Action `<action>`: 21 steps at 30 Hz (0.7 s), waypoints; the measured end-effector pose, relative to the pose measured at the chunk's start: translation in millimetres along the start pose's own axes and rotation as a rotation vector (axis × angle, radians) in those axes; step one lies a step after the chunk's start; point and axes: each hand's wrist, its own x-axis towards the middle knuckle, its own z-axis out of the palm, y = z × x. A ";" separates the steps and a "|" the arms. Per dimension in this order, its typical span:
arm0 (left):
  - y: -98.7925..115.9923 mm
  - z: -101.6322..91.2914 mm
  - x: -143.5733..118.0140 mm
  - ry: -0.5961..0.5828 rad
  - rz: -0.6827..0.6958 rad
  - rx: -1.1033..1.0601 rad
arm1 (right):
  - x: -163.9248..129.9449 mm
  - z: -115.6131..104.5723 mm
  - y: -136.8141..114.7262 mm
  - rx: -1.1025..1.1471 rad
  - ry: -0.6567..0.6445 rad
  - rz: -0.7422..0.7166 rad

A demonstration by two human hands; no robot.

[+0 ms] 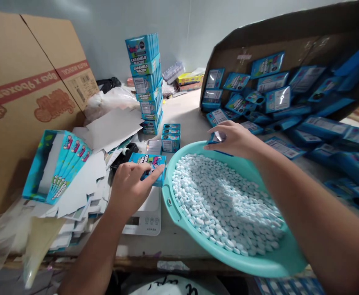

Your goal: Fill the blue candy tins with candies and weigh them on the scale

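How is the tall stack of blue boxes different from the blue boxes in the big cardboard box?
The stack stands neat and upright on the table; the boxes in the cardboard box lie jumbled in a loose heap, tilted every way. The stack's packs look bigger and read "CARAMELO MACIZO"; the heaped ones are small single boxes, and their print is too small to read. Both are blue with printed labels.

Count on the counter (185,110): one teal basin (259,266); white tablets (225,205) in it, too many to count. One white scale (145,217). One box (147,166) on the scale. One stack of blue boxes (145,82), about seven tiers. Loose blue boxes (277,98) spilling from one tipped carton (290,32), not countable. Two hands in view.
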 end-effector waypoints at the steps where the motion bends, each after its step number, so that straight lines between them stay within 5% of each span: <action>1: -2.3 -3.1 -0.4 0.007 -0.016 -0.001 | 0.1 -0.1 0.5 0.005 -0.001 -0.001; 6: -20.9 -18.0 -11.0 -0.123 -0.180 -0.194 | 1.2 -2.4 0.7 -0.012 -0.051 -0.001; 11: -41.7 -11.1 -42.8 -0.178 -0.545 -0.563 | -1.7 2.9 -12.1 -0.083 -0.101 0.033; 16: -54.4 0.4 -71.3 -0.402 -0.905 -0.782 | -4.6 7.1 -27.5 -0.085 -0.132 -0.042; 21: -63.2 3.5 -80.2 -0.245 -0.877 -0.892 | -3.4 6.0 -18.2 -0.092 -0.146 -0.028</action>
